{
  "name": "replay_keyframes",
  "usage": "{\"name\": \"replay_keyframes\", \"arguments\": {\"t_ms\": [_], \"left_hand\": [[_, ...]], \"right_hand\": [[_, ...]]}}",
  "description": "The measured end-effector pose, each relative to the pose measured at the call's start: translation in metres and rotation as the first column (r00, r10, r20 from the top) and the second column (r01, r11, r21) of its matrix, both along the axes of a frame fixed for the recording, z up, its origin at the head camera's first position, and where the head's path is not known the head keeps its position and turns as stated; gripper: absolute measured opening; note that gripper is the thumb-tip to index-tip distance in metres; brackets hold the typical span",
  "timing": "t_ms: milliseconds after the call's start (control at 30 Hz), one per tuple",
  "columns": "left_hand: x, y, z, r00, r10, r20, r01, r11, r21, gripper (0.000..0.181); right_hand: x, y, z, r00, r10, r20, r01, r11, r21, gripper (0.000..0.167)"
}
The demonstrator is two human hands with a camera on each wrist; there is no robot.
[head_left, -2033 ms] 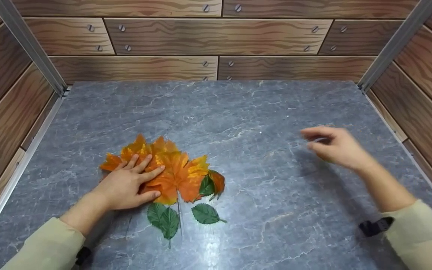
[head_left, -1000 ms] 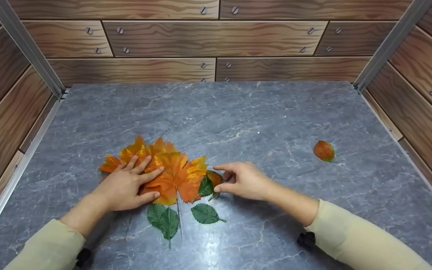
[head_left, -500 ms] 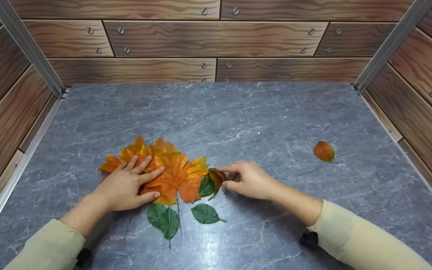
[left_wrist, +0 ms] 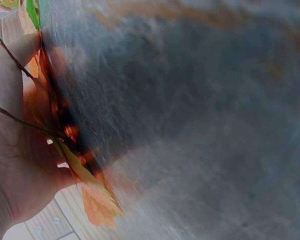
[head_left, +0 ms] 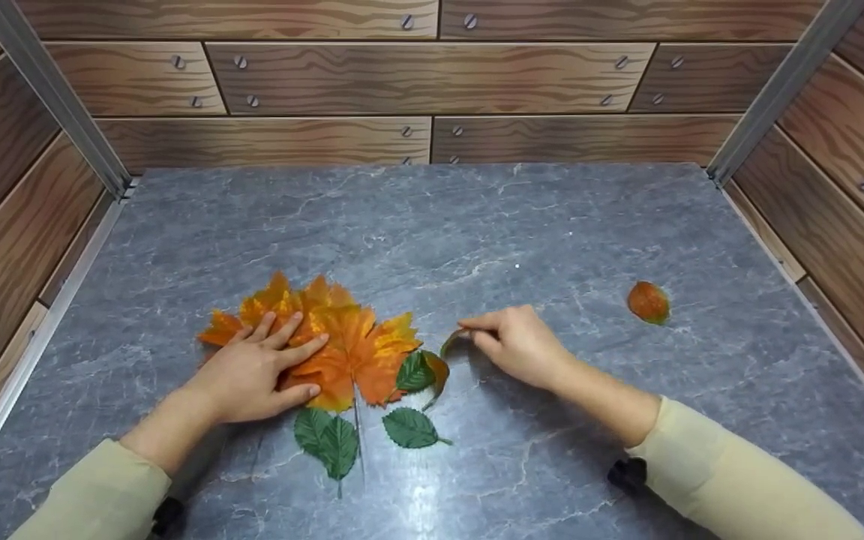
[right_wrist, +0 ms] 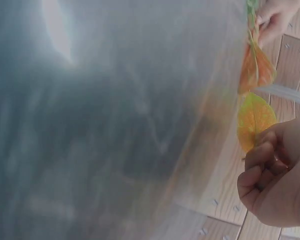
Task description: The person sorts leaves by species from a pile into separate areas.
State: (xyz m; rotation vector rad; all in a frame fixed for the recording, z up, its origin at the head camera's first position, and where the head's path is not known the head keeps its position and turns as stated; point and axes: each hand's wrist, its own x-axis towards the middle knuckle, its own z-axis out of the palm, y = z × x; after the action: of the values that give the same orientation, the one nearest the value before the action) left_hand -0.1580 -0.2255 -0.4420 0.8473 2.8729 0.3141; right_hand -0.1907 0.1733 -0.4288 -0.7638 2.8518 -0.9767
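Observation:
The left hand lies flat with spread fingers on a pile of orange and yellow maple leaves. At the pile's right edge, the right hand pinches a small orange-green leaf between thumb and finger. In the right wrist view this leaf shows yellow-orange, gripped near its stem by the right hand. Just left of it are a green leaf and another curled orange leaf. Thin stems cross the left hand in the left wrist view.
A single orange-green leaf lies on the grey marbled table at the right. Below the pile are a green leaf and a green leaf pair. Wood-patterned walls stand behind and at both sides.
The right hand let go of one small leaf at the right, came to the pile and took hold of another, now drawn slightly up and right. The left hand has stayed in place.

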Motion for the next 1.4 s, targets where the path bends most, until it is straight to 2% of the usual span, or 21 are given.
{"name": "replay_keyframes", "arguments": {"t_ms": [233, 333, 433, 600, 700, 867, 1000, 1133, 1400], "left_hand": [[0.000, 0.000, -0.001, 1.000, 0.003, 0.000, -0.003, 1.000, -0.003, 0.071], [-0.001, 0.000, 0.000, 1.000, 0.002, 0.001, -0.002, 1.000, -0.001, 0.071], [-0.001, 0.000, 0.000, 1.000, 0.002, 0.001, -0.002, 1.000, 0.000, 0.071], [-0.001, 0.000, -0.001, 1.000, 0.002, -0.001, -0.002, 1.000, -0.001, 0.071], [-0.001, 0.000, -0.001, 1.000, 0.002, -0.001, -0.002, 1.000, -0.001, 0.071], [-0.001, -0.001, 0.000, 1.000, 0.006, 0.005, -0.006, 1.000, 0.003, 0.070], [-0.001, -0.001, 0.001, 1.000, 0.002, -0.002, -0.002, 1.000, 0.011, 0.070], [-0.001, -0.001, 0.000, 1.000, 0.001, -0.006, -0.001, 1.000, 0.018, 0.070], [-0.001, 0.000, -0.003, 1.000, 0.001, 0.000, -0.001, 1.000, -0.003, 0.071]], "right_hand": [[-0.009, 0.027, 0.012, 0.986, -0.127, 0.110, 0.140, 0.982, -0.126, 0.038], [-0.012, 0.045, 0.019, 0.977, -0.166, 0.131, 0.188, 0.967, -0.173, 0.033], [-0.016, 0.064, 0.027, 0.975, -0.188, 0.122, 0.209, 0.958, -0.195, 0.028], [-0.026, 0.098, 0.038, 0.976, -0.183, 0.118, 0.205, 0.955, -0.214, 0.031], [-0.033, 0.119, 0.041, 0.978, -0.187, 0.087, 0.201, 0.962, -0.185, 0.029], [-0.043, 0.151, 0.045, 0.969, -0.245, 0.033, 0.247, 0.966, -0.076, 0.025], [-0.049, 0.171, 0.046, 0.963, -0.266, 0.050, 0.265, 0.964, 0.015, 0.030], [-0.053, 0.184, 0.045, 0.964, -0.252, 0.084, 0.245, 0.966, 0.082, 0.033], [-0.056, 0.197, 0.031, 0.970, -0.219, 0.105, 0.202, 0.967, 0.155, 0.031]]}}
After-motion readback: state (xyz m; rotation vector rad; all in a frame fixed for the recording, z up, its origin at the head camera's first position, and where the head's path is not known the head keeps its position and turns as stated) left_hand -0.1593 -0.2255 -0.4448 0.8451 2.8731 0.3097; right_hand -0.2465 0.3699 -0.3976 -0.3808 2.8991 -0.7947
